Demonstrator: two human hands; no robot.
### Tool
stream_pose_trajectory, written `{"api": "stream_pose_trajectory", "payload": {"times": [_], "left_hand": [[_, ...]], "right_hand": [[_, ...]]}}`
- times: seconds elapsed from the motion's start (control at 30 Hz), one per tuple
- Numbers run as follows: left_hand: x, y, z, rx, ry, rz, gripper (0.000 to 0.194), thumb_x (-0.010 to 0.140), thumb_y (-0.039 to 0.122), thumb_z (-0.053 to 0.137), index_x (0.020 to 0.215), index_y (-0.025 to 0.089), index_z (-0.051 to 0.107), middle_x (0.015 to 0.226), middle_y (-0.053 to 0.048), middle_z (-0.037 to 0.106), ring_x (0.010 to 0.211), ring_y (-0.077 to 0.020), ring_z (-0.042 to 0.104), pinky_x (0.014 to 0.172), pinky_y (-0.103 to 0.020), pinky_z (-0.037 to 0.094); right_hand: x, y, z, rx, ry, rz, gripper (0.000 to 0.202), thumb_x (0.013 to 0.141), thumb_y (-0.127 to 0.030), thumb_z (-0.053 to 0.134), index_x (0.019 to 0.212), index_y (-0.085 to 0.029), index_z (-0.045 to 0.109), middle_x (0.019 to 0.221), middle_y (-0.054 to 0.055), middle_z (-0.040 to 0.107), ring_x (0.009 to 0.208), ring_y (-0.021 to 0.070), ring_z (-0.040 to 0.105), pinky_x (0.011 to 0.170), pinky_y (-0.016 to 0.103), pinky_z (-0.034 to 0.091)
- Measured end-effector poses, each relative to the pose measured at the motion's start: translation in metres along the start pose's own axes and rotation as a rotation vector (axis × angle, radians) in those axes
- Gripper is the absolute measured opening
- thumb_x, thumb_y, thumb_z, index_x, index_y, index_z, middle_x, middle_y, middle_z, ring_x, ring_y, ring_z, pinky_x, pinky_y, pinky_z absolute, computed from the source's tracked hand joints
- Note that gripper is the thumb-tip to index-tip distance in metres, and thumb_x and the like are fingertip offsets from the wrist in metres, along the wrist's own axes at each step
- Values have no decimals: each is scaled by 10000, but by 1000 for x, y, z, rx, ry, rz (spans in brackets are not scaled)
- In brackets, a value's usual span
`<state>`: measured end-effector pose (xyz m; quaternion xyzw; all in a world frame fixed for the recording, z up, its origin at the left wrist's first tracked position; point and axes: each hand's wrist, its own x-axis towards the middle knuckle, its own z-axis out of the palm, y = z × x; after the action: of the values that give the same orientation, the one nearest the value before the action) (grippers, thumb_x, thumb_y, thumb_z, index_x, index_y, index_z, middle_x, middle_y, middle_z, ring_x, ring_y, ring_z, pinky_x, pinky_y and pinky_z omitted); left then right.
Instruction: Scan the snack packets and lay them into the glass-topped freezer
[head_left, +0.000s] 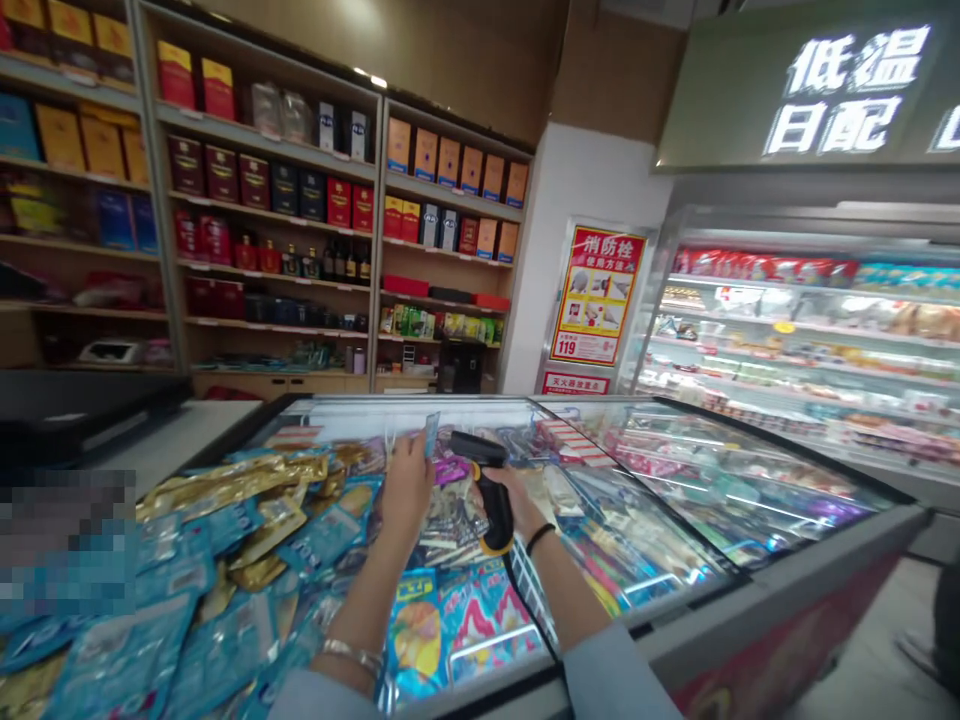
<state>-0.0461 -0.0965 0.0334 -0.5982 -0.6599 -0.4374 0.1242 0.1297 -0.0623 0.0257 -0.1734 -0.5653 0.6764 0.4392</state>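
Observation:
My right hand is wrapped round the grip of a black and yellow barcode scanner, its head tilted to the left and its cable running down toward me. In my left hand is a thin pale-blue packet, pinched upright and seen nearly edge-on, so its front is hidden. The scanner head is just right of that packet, with a small gap between. Both hands are above a glass-topped chest freezer full of colourful packs. Blue packets and gold packets lie heaped to the left of my left forearm.
A black flat device stands on the counter at left. Shelves of boxed bottles line the back wall. A red fire-hydrant notice hangs on the pillar, and a lit open chiller stands at right. Part of the left edge is pixelated.

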Motion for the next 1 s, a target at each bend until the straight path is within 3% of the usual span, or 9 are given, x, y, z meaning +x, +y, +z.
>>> {"api": "stream_pose_trajectory", "payload": {"times": [0.2, 0.37, 0.57, 0.67, 0.73, 1.0], "left_hand": [[-4, -3, -5, -40, 18, -50, 441, 854, 136, 408, 1279, 176, 519, 1113, -102, 545, 1008, -214, 588, 874, -316, 475], [0, -7, -8, -96, -37, -122, 435, 847, 134, 446, 1272, 187, 522, 1070, -91, 540, 983, -211, 580, 893, -328, 464], [3, -9, -10, -129, 1, -196, 409, 826, 107, 484, 1223, 184, 543, 1022, -102, 545, 940, -205, 557, 860, -316, 451], [3, -7, -14, -128, 28, -186, 426, 821, 92, 481, 1233, 190, 535, 1032, -93, 542, 937, -192, 554, 862, -302, 443], [3, -4, -16, -114, 39, -187, 443, 825, 95, 480, 1254, 198, 521, 1023, -83, 543, 928, -187, 556, 860, -295, 441], [0, 7, -11, -79, 65, -212, 508, 817, 9, 390, 1263, 206, 534, 1077, -117, 540, 1037, -220, 544, 930, -322, 420]], "right_hand": [[-10, -12, 1, -29, 66, -28, 274, 710, -408, 669, 816, -207, 517, 505, -33, 584, 350, 121, 496, 359, 231, 356], [-13, -18, 3, -55, 81, 9, 230, 693, -373, 673, 779, -196, 555, 494, -15, 589, 344, 123, 492, 343, 231, 349], [-11, -19, 4, -51, 89, 29, 209, 676, -371, 673, 732, -180, 611, 477, 21, 588, 338, 119, 509, 356, 227, 343], [-12, -19, 2, -60, 53, 17, 216, 718, -369, 610, 711, -153, 605, 460, 18, 571, 331, 92, 516, 379, 199, 322], [-13, -20, 1, -68, 19, 66, 224, 686, -362, 682, 742, -154, 619, 494, 23, 595, 362, 124, 540, 367, 213, 383], [-6, -9, 0, 23, 87, 161, 298, 620, -418, 729, 727, -190, 569, 504, 25, 574, 357, 149, 503, 324, 243, 384]]}}
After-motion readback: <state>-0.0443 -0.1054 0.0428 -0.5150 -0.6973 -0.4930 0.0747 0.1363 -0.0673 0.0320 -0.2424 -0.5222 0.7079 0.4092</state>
